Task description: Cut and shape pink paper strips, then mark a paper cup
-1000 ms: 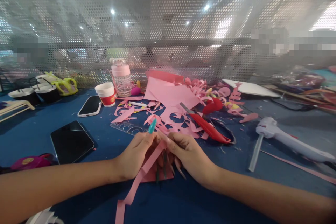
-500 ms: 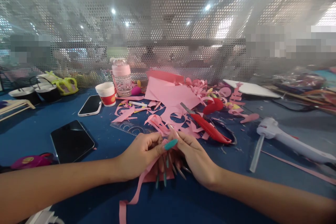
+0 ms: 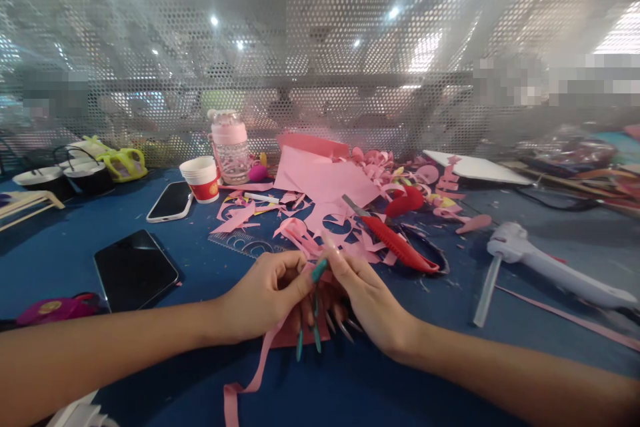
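My left hand (image 3: 265,293) and my right hand (image 3: 367,297) meet at the middle of the blue table (image 3: 75,240), fingers curled together around a pink paper strip (image 3: 253,377). The strip trails from my fingers down toward the near edge. A small pink paper piece (image 3: 293,337) lies under my hands. My nails are long, some painted teal. Just beyond my hands lie pink paper cuttings (image 3: 320,230) and a red utility knife (image 3: 395,243).
A black phone (image 3: 135,270) lies left of my hands, a second phone (image 3: 171,201) further back. A red-and-white paper cup (image 3: 202,179) and a pink bottle (image 3: 231,147) stand behind. A white glue gun (image 3: 545,267) rests on the right. A perforated screen closes the back.
My left thumb came down from pointing up and now presses on the strip against my right fingers. The strip's loose end has drawn up and curled a little.
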The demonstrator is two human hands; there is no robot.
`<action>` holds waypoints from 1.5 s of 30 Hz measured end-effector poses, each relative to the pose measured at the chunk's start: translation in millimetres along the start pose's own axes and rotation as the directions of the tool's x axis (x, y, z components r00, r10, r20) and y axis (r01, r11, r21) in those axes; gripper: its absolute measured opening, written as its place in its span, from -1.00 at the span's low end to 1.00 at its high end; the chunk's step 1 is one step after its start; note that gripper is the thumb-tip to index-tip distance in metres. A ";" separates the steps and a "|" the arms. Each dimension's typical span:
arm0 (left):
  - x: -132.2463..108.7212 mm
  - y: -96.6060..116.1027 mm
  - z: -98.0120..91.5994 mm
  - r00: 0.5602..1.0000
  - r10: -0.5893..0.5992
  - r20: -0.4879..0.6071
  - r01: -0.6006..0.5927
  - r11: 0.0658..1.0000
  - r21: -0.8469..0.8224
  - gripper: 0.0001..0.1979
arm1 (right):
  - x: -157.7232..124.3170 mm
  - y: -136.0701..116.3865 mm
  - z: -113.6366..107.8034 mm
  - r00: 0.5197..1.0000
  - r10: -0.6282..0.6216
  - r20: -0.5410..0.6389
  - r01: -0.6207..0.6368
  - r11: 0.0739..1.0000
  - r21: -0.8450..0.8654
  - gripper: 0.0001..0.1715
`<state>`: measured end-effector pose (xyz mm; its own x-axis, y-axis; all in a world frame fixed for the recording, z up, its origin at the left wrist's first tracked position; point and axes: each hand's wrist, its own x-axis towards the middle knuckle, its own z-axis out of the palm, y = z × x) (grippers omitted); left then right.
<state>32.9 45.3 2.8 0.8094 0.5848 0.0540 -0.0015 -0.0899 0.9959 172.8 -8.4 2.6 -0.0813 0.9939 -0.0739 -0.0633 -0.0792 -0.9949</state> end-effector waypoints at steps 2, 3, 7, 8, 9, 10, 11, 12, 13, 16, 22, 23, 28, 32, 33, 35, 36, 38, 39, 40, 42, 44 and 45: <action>0.7 -0.6 -0.3 1.000 0.004 -0.001 -0.004 1.000 -0.006 -0.70 | 1.0 -0.5 -0.4 1.000 -0.007 0.028 0.008 1.000 -0.029 -0.49; 1.2 -1.0 -0.5 1.000 -0.003 0.001 0.003 1.000 -0.017 -0.70 | 1.5 -0.5 -1.0 0.999 -0.014 0.030 0.015 0.999 -0.037 -0.52; 2.9 -2.6 -1.2 1.000 -0.008 0.027 0.010 0.996 -0.087 -0.72 | 1.9 0.0 -3.9 0.999 -0.036 0.030 0.038 0.998 -0.057 -0.61; 3.0 -3.0 -1.4 1.000 0.004 0.029 -0.002 0.995 -0.096 -0.73 | 1.7 0.1 -4.3 0.998 -0.042 0.040 0.045 0.997 -0.056 -0.61; 2.9 -3.2 -1.6 1.000 0.017 0.025 -0.015 0.995 -0.097 -0.73 | 1.5 0.1 -4.4 0.998 -0.049 0.050 0.052 0.997 -0.055 -0.62; 2.7 -3.4 -1.8 1.000 0.025 0.017 -0.023 0.996 -0.090 -0.73 | 1.2 0.1 -4.3 0.997 -0.056 0.059 0.059 0.997 -0.053 -0.62; 2.4 -3.6 -2.0 1.000 0.026 0.006 -0.025 0.997 -0.074 -0.72 | 1.1 0.1 -4.0 0.996 -0.063 0.069 0.067 0.996 -0.054 -0.63; 2.0 -3.7 -2.2 1.000 0.019 -0.002 -0.019 0.998 -0.054 -0.71 | 1.0 0.1 -3.7 0.994 -0.069 0.079 0.074 0.996 -0.057 -0.63; 1.7 -3.8 -2.2 1.000 0.016 -0.009 -0.016 0.999 -0.036 -0.70 | 1.0 0.2 -3.3 0.993 -0.073 0.089 0.079 0.995 -0.062 -0.64; 0.6 -3.6 -1.8 1.000 -0.007 -0.023 0.006 1.000 -0.031 -0.68 | 1.9 0.9 -3.2 0.995 -0.075 0.069 0.081 0.993 -0.091 -0.64; -0.5 -1.1 -1.4 0.991 0.045 -0.129 -0.052 0.997 -0.057 -0.59 | 3.4 0.2 -4.7 0.997 -0.068 -0.023 0.066 0.995 -0.075 -0.58; -0.4 -1.0 -1.7 0.992 0.051 -0.111 -0.057 0.997 -0.050 -0.57 | 3.4 -0.3 -4.6 0.998 -0.066 -0.026 0.064 0.996 -0.065 -0.58; -0.3 -1.2 -2.8 0.998 0.027 -0.052 -0.027 1.000 -0.002 -0.59 | 3.2 -1.0 -3.6 0.998 -0.055 -0.001 0.055 0.997 -0.060 -0.57; -0.8 0.1 -2.8 0.994 0.059 -0.096 -0.041 0.983 0.180 -0.67 | 2.7 0.4 -4.3 0.998 -0.062 -0.005 0.061 0.994 -0.090 -0.58; -0.6 0.3 -2.9 0.988 0.083 -0.127 -0.051 0.970 0.236 -0.66 | 2.0 0.7 -4.5 0.996 -0.079 -0.050 0.074 0.992 -0.101 -0.60; 0.1 0.0 -3.6 0.965 0.142 -0.219 -0.061 0.938 0.340 -0.65 | -0.5 1.0 -4.5 0.963 -0.184 -0.197 0.156 0.976 -0.151 -0.64; 0.5 -0.4 -4.0 0.950 0.166 -0.264 -0.055 0.922 0.383 -0.65 | -2.3 1.0 -4.3 0.927 -0.263 -0.267 0.212 0.955 -0.207 -0.67; 1.1 -1.6 -5.0 0.923 0.190 -0.333 -0.021 0.892 0.451 -0.65 | -6.7 1.1 -3.6 0.844 -0.431 -0.318 0.304 0.874 -0.380 -0.73; 1.2 -2.1 -5.3 0.916 0.192 -0.353 -0.001 0.879 0.476 -0.65 | -8.9 1.2 -3.1 0.817 -0.496 -0.294 0.326 0.819 -0.473 -0.76; 1.0 -2.4 -5.4 0.913 0.191 -0.360 0.013 0.868 0.496 -0.65 | -10.9 1.4 -2.6 0.807 -0.535 -0.250 0.334 0.763 -0.553 -0.79; 0.1 -2.5 -5.1 0.919 0.188 -0.346 0.018 0.858 0.514 -0.65 | -13.9 1.7 -1.8 0.828 -0.542 -0.143 0.338 0.686 -0.644 -0.82; -1.3 -1.9 -4.3 0.930 0.197 -0.310 -0.007 0.853 0.521 -0.65 | -15.3 2.0 -1.6 0.865 -0.498 -0.069 0.331 0.668 -0.667 -0.77; -2.0 -1.5 -3.9 0.935 0.202 -0.292 -0.020 0.852 0.524 -0.65 | -15.4 2.0 -1.8 0.876 -0.480 -0.047 0.329 0.667 -0.669 -0.74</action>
<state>29.0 47.4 1.5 0.5852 0.7638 0.2725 0.2898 -0.5108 0.8094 175.7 -23.7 1.6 0.0059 0.9124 0.4091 0.5960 0.3253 -0.7341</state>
